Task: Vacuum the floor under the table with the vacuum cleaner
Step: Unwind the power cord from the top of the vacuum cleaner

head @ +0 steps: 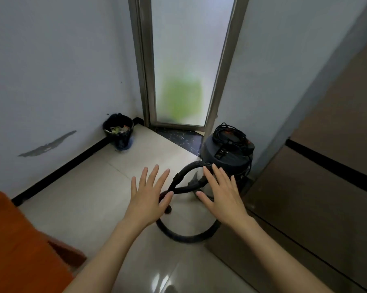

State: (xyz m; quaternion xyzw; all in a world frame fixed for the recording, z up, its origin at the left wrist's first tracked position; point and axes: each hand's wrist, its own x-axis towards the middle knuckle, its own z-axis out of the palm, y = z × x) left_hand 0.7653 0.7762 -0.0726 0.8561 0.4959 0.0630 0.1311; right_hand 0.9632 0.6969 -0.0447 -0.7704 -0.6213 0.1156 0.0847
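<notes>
A dark canister vacuum cleaner (227, 157) stands on the tiled floor by the wall, right of centre, with a black power cord (229, 134) coiled on its lid. Its black hose (184, 235) loops on the floor in front of it and arches back up to the canister. My left hand (148, 195) hovers open, fingers spread, over the hose's left bend. My right hand (220, 191) is also open, palm down, in front of the canister's lower body. Neither hand holds anything. An orange-brown table (20, 246) fills the lower left corner.
A black waste bin (118, 132) with rubbish stands in the far left corner. A frosted glass door (184, 66) in a metal frame is straight ahead. A brown wall or door panel (326, 187) runs along the right. Pale floor tiles (89, 187) lie between table and vacuum.
</notes>
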